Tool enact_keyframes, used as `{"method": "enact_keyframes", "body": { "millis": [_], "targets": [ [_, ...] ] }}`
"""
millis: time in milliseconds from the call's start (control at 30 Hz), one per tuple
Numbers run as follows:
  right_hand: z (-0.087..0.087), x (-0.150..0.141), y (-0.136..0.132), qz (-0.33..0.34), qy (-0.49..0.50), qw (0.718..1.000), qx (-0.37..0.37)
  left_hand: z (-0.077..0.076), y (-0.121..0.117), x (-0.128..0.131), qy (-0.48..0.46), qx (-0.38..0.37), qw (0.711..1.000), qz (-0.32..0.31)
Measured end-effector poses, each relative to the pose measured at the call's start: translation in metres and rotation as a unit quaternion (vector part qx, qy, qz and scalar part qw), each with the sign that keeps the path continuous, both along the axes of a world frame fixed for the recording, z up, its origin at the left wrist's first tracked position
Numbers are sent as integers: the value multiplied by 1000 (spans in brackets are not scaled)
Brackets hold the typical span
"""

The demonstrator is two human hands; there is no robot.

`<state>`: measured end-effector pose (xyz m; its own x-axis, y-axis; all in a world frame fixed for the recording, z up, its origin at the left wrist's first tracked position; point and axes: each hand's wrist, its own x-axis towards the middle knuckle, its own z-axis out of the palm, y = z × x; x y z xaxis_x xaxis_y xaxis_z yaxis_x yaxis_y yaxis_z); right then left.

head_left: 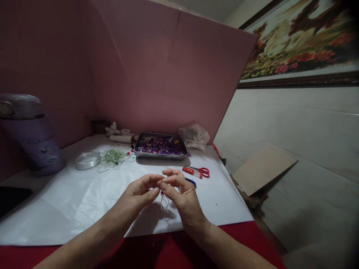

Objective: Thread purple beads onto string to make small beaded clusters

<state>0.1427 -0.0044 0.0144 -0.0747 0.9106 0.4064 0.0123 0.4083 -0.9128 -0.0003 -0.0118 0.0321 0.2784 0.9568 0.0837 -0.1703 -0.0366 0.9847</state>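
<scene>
Above the front middle of the white-covered table, my left hand and my right hand meet at the fingertips. Both are closed in a pinch on a thin orange-brown cord. A small red bead hangs on the cord just under the fingers, and loose loops dangle below it. The part of the cord between the fingertips is mostly hidden. Just behind my right hand lies a dark blue object, partly covered by the fingers.
A metal tray of purple beads stands at the back. Red-handled scissors lie beside a red and clear case. Leftward are green cords, a clear round dish and a purple bottle. A plastic bag sits back right.
</scene>
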Motion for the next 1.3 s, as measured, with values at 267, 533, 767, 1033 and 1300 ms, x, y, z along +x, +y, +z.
{"method": "enact_keyframes", "body": {
  "millis": [267, 533, 767, 1033, 1300],
  "targets": [
    [14, 10, 15, 119, 252, 955, -101, 0, 1, -1, 77, -42, 996, 20],
    [41, 38, 25, 101, 287, 949, -78, 1, -1, 0, 64, -87, 994, 32],
    [36, 51, 42, 40, 303, 950, -62, -3, 4, -4, 7, -122, 992, 11],
    [28, 56, 53, -21, 305, 949, -72, -6, 7, -5, -48, -203, 978, -24],
    [16, 29, 31, -66, 2, 997, 45, 3, 2, -4, -50, -163, 985, -26]
  ]
}}
